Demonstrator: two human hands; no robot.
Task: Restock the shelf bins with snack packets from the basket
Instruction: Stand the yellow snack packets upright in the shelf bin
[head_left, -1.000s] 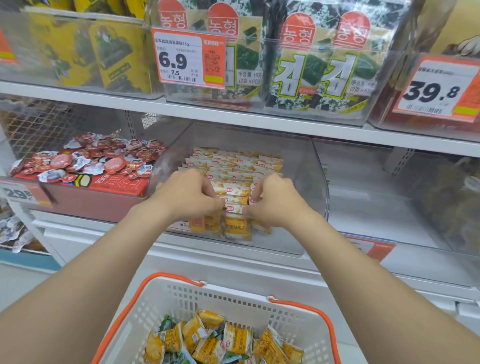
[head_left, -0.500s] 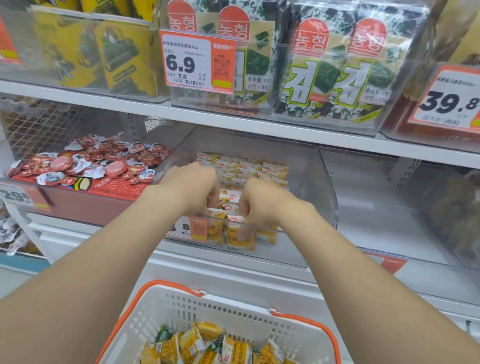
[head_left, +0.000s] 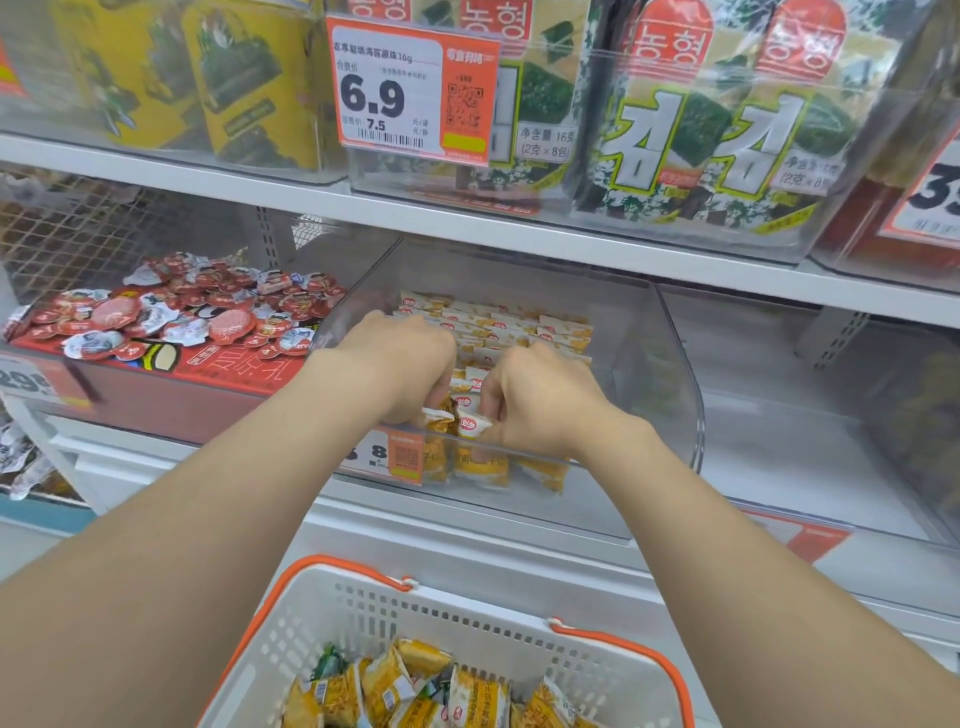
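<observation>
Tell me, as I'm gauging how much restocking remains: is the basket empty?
No, yellow snack packets lie piled in the bottom of the white basket.

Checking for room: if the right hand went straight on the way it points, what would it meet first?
Probably the snack packets that the right hand pinches, then the left hand just beyond; depth is unclear.

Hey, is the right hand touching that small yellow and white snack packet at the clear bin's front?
Touching. The head view shows the right hand pinching the small yellow and white snack packet by its top edge.
</observation>
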